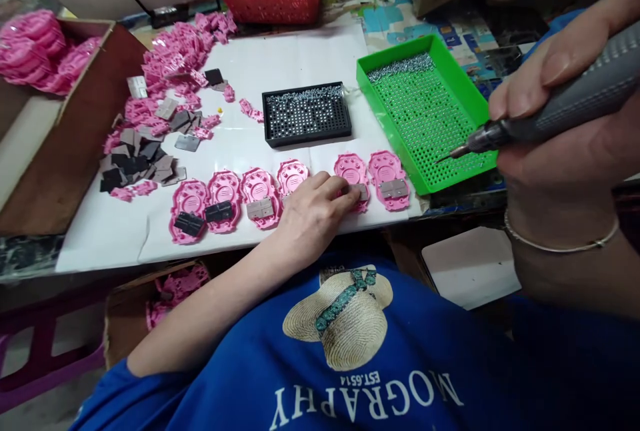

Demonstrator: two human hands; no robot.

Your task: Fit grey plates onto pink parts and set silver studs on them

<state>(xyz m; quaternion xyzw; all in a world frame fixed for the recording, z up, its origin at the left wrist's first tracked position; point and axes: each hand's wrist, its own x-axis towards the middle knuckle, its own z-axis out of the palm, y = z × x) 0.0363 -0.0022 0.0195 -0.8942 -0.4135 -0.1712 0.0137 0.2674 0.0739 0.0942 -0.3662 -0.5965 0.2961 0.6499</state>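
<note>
Pink moulded-plastic shell (351, 168), scallop-edged, lay fifth from the left in a row of six on the white sheet (290, 58). The left hand (317, 214) rested at its lower half, fingertips at the flat grey plate (363, 192); whether they pinched or merely pressed, I could not tell. The right hand (565, 158) was wrapped round a grey ridged-handle screwdriver (575, 101), its tip above the green plastic tray (390, 124). The shell looked light and stiff, probably slippery on the sheet, its thin edges perhaps breakable; its outer rim seemed the best hold.
</note>
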